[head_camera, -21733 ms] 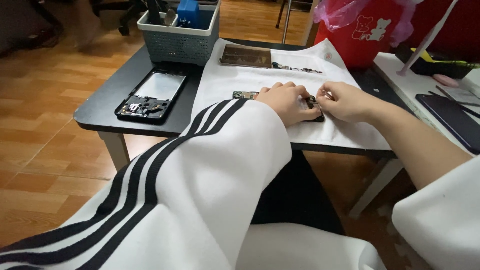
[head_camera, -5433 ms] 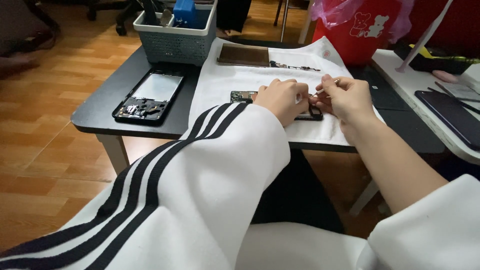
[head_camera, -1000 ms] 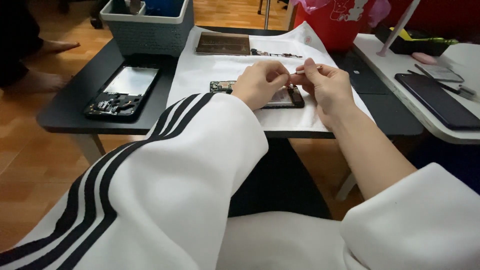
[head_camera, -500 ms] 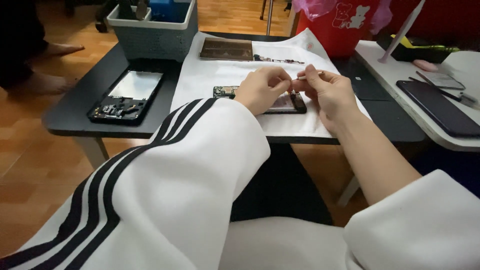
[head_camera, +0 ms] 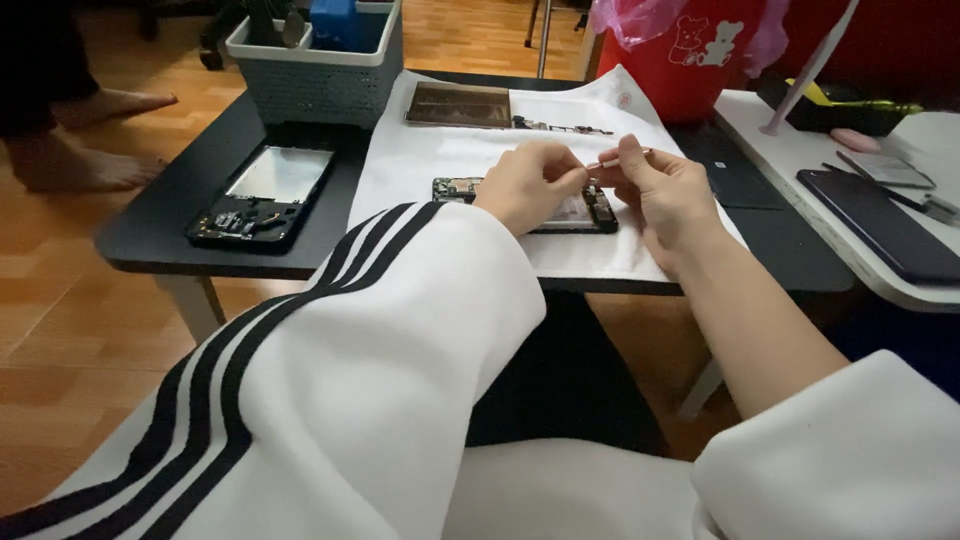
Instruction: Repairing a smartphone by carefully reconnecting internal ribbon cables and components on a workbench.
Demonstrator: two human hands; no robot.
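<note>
Over white cloth (head_camera: 440,165), both hands' grip, left hand (head_camera: 528,185), right hand (head_camera: 660,190), pinching thin tool (head_camera: 612,160), opened phone (head_camera: 590,210) beneath, table edge near.

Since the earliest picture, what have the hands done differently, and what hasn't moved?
Both hands have lifted off the opened phone. The left hand and right hand now meet above it, pinching a thin tool; earlier they pressed down on the phone. The second phone frame, grey basket and white cloth stayed put.
</note>
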